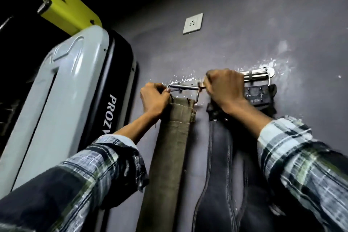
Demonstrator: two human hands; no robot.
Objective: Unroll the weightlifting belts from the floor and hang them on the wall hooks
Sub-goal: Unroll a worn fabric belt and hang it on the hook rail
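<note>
An olive-green canvas belt (169,149) hangs flat down the grey wall from its metal buckle (183,88). My left hand (154,100) grips the buckle's left end and the belt's top corner. My right hand (224,86) is closed at the buckle's right end, against a hook on the metal rack (256,74); the hook itself is hidden by my fingers. A black leather belt (219,165) hangs beside the green one, under my right wrist. Another dark belt's buckle end (258,95) hangs from the rack further right.
A grey and black gym machine (62,100) with a yellow plate (69,7) stands close on the left. A white wall socket (193,23) sits above the rack. The wall paint is chipped around the rack.
</note>
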